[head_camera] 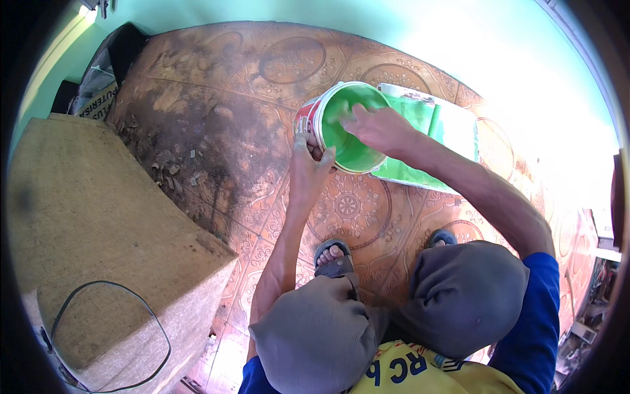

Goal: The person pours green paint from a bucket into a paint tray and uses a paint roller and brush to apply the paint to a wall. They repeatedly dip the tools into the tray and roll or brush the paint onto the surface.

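Observation:
A round plastic paint bucket [354, 170], its inside coated in green paint, is tipped with its mouth towards me above the tiled floor. My left hand [315, 155] grips its rim and side at the lower left, thumb over the edge. Inside the mouth is my right hand [374, 129], fingers bent near the green inner wall. Blur and paint around those fingertips hide whether they hold a small tool. Directly right of the bucket, partly behind it and my right forearm, lies a white paint tray [465, 120] with green paint in it.
A large brown box-like block [113, 197] with a dark cable loop [170, 340] fills the left side. Dirt and dry leaves [172, 170] litter the patterned floor tiles [347, 204]. A pale green wall [295, 12] rises beyond. My sandalled foot [334, 256] is below the bucket.

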